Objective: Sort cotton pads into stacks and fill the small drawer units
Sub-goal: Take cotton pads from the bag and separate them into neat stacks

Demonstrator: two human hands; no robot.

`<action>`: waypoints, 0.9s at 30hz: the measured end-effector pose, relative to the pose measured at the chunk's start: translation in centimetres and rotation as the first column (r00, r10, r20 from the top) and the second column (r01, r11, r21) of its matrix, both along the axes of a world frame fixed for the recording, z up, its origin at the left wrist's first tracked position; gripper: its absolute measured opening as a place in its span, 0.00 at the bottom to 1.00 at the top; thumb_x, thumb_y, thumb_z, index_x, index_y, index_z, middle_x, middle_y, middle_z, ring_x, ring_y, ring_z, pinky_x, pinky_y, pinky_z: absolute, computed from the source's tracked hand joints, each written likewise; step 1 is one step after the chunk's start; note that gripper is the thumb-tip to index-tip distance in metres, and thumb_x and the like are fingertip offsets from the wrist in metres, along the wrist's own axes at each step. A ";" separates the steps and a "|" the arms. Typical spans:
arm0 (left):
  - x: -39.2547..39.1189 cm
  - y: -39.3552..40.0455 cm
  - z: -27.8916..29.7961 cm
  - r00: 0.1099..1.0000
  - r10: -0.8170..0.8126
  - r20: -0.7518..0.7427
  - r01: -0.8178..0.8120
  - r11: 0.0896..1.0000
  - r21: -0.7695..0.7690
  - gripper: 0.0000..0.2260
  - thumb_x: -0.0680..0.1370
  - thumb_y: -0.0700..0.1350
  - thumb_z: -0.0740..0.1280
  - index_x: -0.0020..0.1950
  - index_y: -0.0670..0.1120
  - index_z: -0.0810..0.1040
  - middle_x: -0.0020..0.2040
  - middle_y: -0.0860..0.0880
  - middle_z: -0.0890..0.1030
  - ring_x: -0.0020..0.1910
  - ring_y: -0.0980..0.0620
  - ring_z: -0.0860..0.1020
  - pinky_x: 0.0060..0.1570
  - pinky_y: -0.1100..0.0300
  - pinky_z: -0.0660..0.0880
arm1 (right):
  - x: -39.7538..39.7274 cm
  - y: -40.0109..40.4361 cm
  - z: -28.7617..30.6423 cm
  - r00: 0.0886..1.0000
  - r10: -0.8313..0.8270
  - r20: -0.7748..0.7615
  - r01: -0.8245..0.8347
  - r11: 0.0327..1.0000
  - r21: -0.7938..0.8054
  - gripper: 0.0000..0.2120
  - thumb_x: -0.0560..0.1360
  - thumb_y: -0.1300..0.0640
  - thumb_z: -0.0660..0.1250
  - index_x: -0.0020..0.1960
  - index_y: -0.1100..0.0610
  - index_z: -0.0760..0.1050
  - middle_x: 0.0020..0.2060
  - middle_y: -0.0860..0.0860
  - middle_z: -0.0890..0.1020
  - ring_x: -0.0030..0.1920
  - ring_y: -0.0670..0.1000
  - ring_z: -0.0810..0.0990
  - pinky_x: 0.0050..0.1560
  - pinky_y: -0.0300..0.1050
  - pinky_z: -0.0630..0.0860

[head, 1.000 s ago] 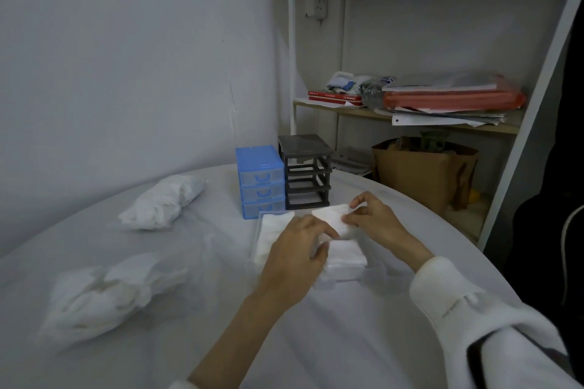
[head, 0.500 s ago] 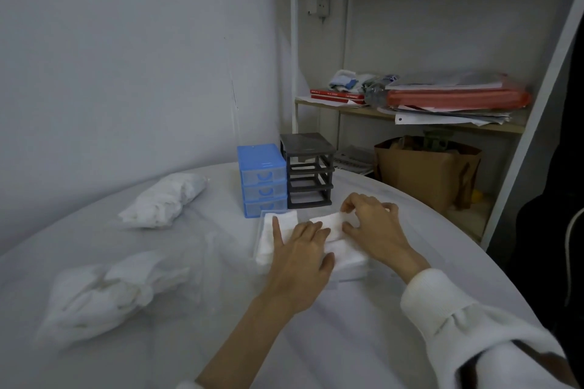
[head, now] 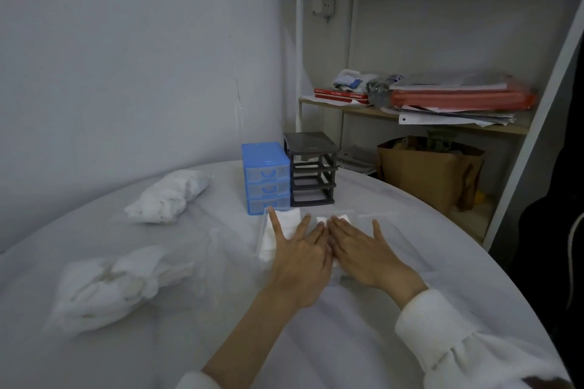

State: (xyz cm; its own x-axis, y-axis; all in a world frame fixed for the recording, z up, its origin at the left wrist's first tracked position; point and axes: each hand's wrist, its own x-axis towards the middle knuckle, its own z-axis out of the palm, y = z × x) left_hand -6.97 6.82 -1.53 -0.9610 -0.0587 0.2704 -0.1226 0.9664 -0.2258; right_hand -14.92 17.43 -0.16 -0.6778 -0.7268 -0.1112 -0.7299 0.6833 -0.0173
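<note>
While both hands are lying flat with fingers spread and straight, the left hand and the right hand are pressing side by side on the cotton pads, which are sitting toward the far edge of the table, just in front of the blue drawer unit and the dark drawer unit. Neither hand is gripping anything; the palms are simply bearing down. Judging from this, the person is squaring and flattening the pads into stacks, and doing it well means pressing evenly so the soft layers are not sliding sideways or fanning out at the edges. Two bagged bundles of more pads are waiting nearer the left edge. How many separate stacks are lying under the palms is hidden. The dark unit's slots are looking open and drawerless.
</note>
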 end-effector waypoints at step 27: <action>6.6 -3.5 4.5 0.990 0.129 -0.058 -0.109 0.957 0.270 0.20 0.83 0.48 0.50 0.75 0.49 0.56 0.74 0.53 0.60 0.74 0.56 0.55 0.70 0.43 0.33 | 5.5 -0.7 4.4 0.990 0.131 0.046 -0.101 0.905 -0.414 0.20 0.81 0.58 0.52 0.73 0.52 0.61 0.72 0.48 0.65 0.70 0.49 0.64 0.68 0.42 0.58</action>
